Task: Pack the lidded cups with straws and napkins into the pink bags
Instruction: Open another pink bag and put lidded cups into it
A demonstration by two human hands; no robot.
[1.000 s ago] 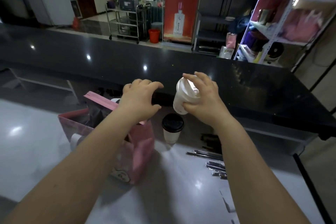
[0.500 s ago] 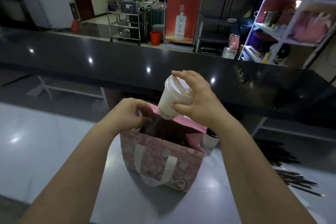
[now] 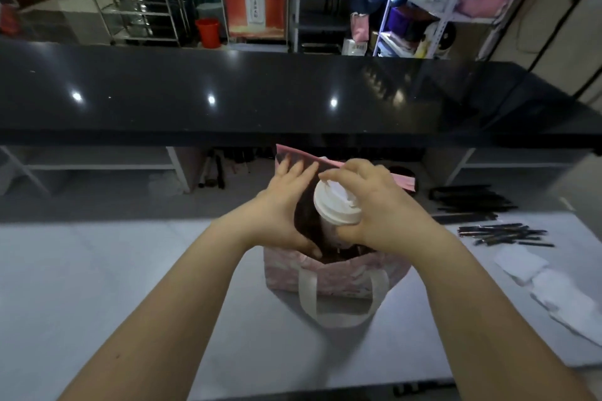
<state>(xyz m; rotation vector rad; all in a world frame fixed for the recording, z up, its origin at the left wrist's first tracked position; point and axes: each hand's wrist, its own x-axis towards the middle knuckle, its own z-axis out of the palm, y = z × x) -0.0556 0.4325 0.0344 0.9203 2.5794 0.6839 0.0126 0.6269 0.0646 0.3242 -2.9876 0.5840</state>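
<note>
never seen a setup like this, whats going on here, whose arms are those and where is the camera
There is no machine here. These are a person's two bare arms, seen from one camera worn on the head, looking forward and down. On the pale table stands a pink bag. The left hand spreads the bag's mouth open with straight fingers. The right hand grips a white cup with a lid, and the cup's lower part sits in the bag's mouth. To the right lie dark straws and white napkins. Behind runs a black counter.
</note>
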